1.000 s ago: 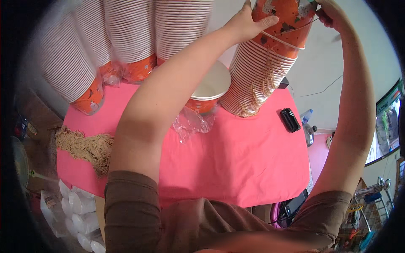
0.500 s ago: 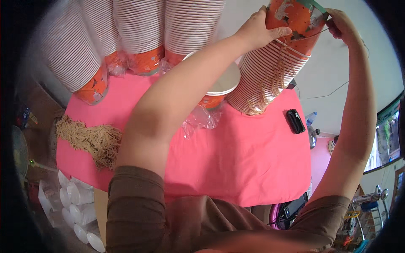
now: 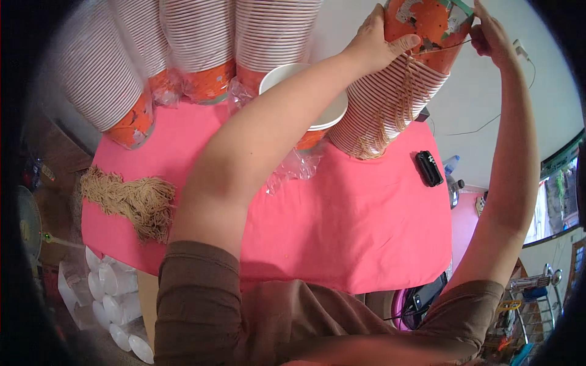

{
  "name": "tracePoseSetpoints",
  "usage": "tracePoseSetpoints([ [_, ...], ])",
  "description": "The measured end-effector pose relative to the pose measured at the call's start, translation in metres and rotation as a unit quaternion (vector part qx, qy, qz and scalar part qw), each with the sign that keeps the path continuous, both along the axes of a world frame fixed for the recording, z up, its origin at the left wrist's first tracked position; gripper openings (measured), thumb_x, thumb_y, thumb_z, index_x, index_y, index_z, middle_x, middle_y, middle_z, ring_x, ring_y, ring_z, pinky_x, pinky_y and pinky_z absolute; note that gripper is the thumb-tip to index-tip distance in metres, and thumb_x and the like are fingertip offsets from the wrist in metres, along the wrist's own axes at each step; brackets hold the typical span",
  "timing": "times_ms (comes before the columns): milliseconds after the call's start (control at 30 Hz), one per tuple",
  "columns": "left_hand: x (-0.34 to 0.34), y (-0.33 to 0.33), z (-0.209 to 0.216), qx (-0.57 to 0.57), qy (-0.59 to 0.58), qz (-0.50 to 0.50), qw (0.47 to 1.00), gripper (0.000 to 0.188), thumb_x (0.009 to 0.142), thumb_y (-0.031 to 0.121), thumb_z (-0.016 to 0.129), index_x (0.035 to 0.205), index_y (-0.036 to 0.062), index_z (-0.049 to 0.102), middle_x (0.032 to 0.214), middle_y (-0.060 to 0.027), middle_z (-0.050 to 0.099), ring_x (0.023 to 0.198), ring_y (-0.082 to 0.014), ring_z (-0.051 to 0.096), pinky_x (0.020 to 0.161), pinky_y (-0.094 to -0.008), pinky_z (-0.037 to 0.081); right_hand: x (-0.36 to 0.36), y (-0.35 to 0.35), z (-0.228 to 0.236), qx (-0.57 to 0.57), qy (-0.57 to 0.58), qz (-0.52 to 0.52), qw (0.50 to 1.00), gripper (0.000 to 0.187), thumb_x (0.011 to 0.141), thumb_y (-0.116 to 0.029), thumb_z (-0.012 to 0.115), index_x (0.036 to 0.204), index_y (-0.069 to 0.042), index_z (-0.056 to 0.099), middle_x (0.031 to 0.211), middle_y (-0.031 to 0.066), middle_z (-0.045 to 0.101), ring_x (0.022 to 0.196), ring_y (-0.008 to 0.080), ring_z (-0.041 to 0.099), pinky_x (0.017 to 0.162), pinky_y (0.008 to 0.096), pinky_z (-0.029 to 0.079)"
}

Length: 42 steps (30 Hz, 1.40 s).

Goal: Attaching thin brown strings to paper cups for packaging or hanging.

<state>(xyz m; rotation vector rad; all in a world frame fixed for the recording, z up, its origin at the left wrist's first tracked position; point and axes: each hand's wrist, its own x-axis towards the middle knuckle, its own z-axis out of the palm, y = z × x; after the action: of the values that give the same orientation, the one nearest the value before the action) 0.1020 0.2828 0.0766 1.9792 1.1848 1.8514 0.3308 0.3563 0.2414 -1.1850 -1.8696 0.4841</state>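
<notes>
A tall leaning stack of white-rimmed paper buckets (image 3: 390, 110) stands at the table's far right, topped by an upside-down orange bucket (image 3: 421, 27) with grey and dark patches and a green rim band. My left hand (image 3: 381, 46) grips the orange bucket's left side, thumb lying across its front. On the other side my right hand (image 3: 490, 39) pinches a thin tan cord (image 3: 448, 49), which is stretched across the bucket's front. Several loops of the same cord (image 3: 403, 107) dangle down the stack. The right fingertips are partly hidden.
More bucket stacks (image 3: 198, 36) in clear plastic line the far left. Open white buckets (image 3: 332, 116) and crumpled plastic (image 3: 296, 171) sit behind my left forearm. A tan cord heap (image 3: 143, 204) lies left on the pink tablecloth (image 3: 342, 232); a black pouch (image 3: 429, 169) lies right.
The whole view has shifted slightly. My right hand's fingers have moved a little, one now pointing up beside the bucket's rim. My left hand keeps its hold.
</notes>
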Motion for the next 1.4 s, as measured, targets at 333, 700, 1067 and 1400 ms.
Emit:
tracePoseSetpoints([
  [333, -0.01, -0.028, -0.015, -0.009, 0.04, -0.079, 0.996, 0.091, 0.085, 0.056, 0.059, 0.141, -0.0082, 0.025, 0.14, -0.0331, 0.035, 0.133, -0.0349, 0.038, 0.108, -0.0367, 0.033, 0.071, 0.002, -0.142, -0.323, 0.282, 0.151, 0.891, 0.018, 0.087, -0.022, 0.064, 0.097, -0.007, 0.061, 0.075, -0.0002, 0.057, 0.048, 0.0038, 0.043, 0.038, 0.0152, 0.034],
  [700, -0.086, -0.229, -0.093, -0.187, 0.104, -0.09, 0.973, 0.026, 0.087, 0.007, 0.061, 0.111, -0.0011, 0.062, 0.114, -0.0117, 0.063, 0.113, -0.0227, 0.057, 0.095, -0.0329, 0.046, 0.023, -0.142, -0.233, -0.306, 0.106, 0.165, 0.932, 0.025, 0.086, -0.011, 0.06, 0.108, 0.0, 0.057, 0.082, 0.0089, 0.063, 0.055, 0.0134, 0.058, 0.048, 0.0238, 0.046],
  [1067, -0.105, -0.233, -0.157, -0.062, 0.28, 0.055, 0.956, 0.032, 0.082, 0.022, 0.065, 0.112, 0.0107, 0.064, 0.112, -0.0097, 0.063, 0.116, -0.0287, 0.054, 0.104, -0.0482, 0.035, -0.13, -0.224, -0.236, 0.32, -0.067, 0.195, 0.925, 0.035, 0.078, -0.006, 0.066, 0.111, -0.003, 0.055, 0.11, 0.0172, 0.053, 0.093, 0.0325, 0.058, 0.074, 0.038, 0.05],
  [1400, -0.09, -0.235, -0.149, -0.065, 0.214, 0.023, 0.974, 0.031, 0.083, 0.013, 0.06, 0.113, 0.0045, 0.063, 0.104, -0.0177, 0.065, 0.097, -0.0331, 0.063, 0.084, -0.042, 0.05, -0.127, -0.224, -0.264, 0.21, -0.155, 0.233, 0.937, 0.039, 0.081, -0.001, 0.056, 0.12, -0.003, 0.053, 0.099, 0.02, 0.062, 0.087, 0.0404, 0.062, 0.074, 0.0439, 0.052],
])
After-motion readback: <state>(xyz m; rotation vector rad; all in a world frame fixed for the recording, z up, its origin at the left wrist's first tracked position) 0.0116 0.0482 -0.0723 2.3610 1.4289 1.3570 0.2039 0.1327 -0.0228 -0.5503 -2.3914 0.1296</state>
